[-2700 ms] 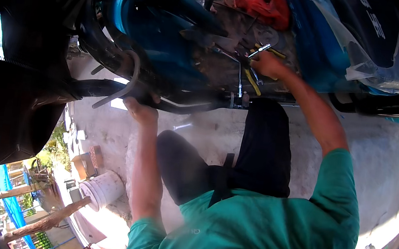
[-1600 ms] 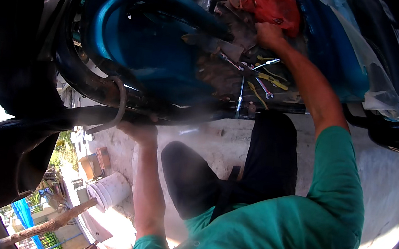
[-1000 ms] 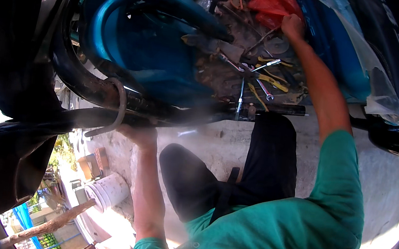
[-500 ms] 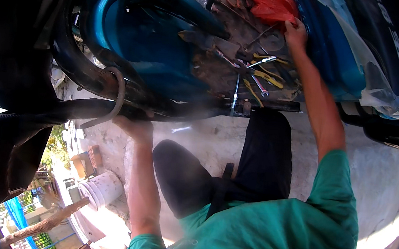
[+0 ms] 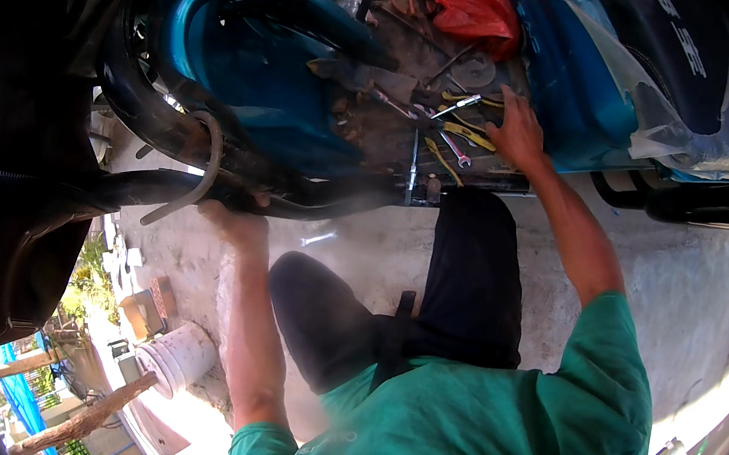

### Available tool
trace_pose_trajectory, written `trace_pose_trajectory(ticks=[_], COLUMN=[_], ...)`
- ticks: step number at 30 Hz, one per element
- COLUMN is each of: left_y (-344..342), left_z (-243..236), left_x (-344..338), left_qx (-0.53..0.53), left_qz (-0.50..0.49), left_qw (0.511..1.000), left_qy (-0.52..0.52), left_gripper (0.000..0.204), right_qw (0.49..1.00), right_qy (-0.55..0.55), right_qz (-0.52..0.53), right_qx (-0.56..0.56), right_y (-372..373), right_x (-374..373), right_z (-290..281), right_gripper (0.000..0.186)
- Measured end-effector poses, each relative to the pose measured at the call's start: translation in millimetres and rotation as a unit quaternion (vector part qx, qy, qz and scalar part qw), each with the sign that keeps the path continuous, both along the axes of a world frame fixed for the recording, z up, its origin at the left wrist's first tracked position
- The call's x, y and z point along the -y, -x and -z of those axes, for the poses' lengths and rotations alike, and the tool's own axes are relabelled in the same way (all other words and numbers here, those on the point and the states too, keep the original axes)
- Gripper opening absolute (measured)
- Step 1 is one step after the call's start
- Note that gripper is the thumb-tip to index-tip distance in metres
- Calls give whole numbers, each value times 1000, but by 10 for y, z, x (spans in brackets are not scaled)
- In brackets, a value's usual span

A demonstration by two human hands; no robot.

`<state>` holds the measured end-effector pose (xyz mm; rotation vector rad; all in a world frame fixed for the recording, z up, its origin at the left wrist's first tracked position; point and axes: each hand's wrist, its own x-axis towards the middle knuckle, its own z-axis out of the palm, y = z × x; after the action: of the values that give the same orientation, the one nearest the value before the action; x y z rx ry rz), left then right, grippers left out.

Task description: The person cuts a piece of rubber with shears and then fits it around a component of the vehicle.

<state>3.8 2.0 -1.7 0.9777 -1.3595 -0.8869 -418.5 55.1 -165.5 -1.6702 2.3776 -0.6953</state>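
My left hand (image 5: 239, 220) is closed round a black tube (image 5: 312, 214) along the near side of a blue-and-black vehicle, below a curved grey metal rod (image 5: 213, 161). My right hand (image 5: 517, 135) hovers at the right end of the tool pile, fingers spread and nothing seen in them. Closest to it are pliers with yellow handles (image 5: 469, 135). Around these lie a shiny socket-type tool (image 5: 459, 106), a wrench (image 5: 458, 153) and a long metal tool (image 5: 413, 166). A crumpled red plastic bag (image 5: 475, 11) sits beyond my right hand on the dirty footboard (image 5: 374, 143).
Blue body panels (image 5: 264, 81) rise on the left, and a seat partly wrapped in clear plastic (image 5: 670, 74) stands at the right. A small wrench (image 5: 318, 238) lies on the concrete floor (image 5: 610, 282) near my knee. A white bucket (image 5: 179, 357) stands at lower left.
My right hand has let go of the red bag and come nearer, down to the yellow-handled pliers. My left hand keeps its hold on the tube. The whole view has shifted slightly.
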Motion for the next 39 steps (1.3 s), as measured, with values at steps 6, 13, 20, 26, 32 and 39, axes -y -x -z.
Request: trace_pose_trajectory(ticks=[6, 13, 20, 26, 32, 39], left_y=[26, -157, -79, -144, -40, -143], left_z=[102, 121, 209, 211, 145, 168], left_x=[38, -15, 42, 50, 64, 6], left_qx=[-31, -7, -5, 10, -14, -2], left_qz=[-107, -5, -89, -61, -53, -4], left_qw=[994, 1000, 996, 998, 998, 1000], left_qy=[-19, -17, 0, -8, 1, -14], left_gripper=[85, 97, 96, 94, 94, 94], right_qw=[984, 997, 879, 811, 816, 745], right_qy=[-164, -31, -36, -51, -84, -118], right_qz=[49, 53, 43, -209, -294, -325], right_qx=[50, 46, 473, 544, 491, 571], right_y=[26, 48, -138, -804, -1021, -1398], right_x=[25, -659, -1033, -335, 5, 12], right_z=[-416, -270, -1525, -2217, -2611, -2509], right_gripper=[78, 48, 33, 37, 38, 40])
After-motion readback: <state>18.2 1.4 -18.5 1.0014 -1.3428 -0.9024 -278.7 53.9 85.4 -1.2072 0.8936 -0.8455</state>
